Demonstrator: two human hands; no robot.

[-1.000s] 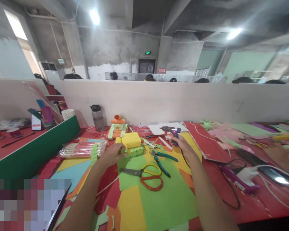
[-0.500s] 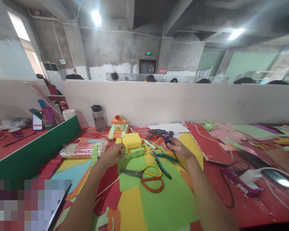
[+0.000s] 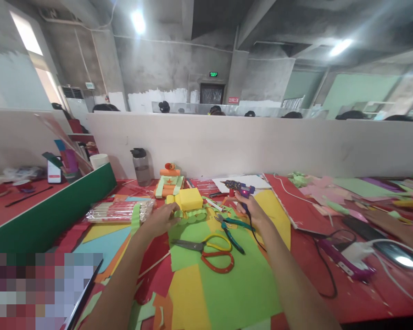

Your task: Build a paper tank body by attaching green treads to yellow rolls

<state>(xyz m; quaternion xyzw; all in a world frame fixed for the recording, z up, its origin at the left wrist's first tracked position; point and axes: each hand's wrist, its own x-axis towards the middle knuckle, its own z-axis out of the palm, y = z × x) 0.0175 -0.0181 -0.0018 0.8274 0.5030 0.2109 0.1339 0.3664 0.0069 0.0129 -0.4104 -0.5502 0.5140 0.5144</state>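
Note:
My right hand (image 3: 249, 208) is closed round the handle of a dark blue hot glue gun (image 3: 241, 187), whose nozzle points left and whose small red light glows. My left hand (image 3: 163, 217) pinches the left end of a yellow paper box model (image 3: 190, 200) edged below with a scalloped green paper strip (image 3: 192, 218); its fingertips are partly hidden. Teal-handled pliers (image 3: 231, 231) lie open near my right wrist. Scissors (image 3: 206, 250) with yellow and red handles lie open on green paper (image 3: 241, 284). Behind the box stands an orange and green paper model (image 3: 170, 183).
A water bottle (image 3: 141, 167) stands by the white partition (image 3: 227, 142). Plastic-wrapped sticks (image 3: 119, 211) lie left, beside a green divider (image 3: 55, 206). On the right are a purple power strip (image 3: 347, 261), cables, a phone (image 3: 401, 255) and another person's arm (image 3: 394, 224).
My right hand has lifted the glue gun from the table, up and slightly right. My left hand stays at the yellow box. The other person's arm at right has shifted.

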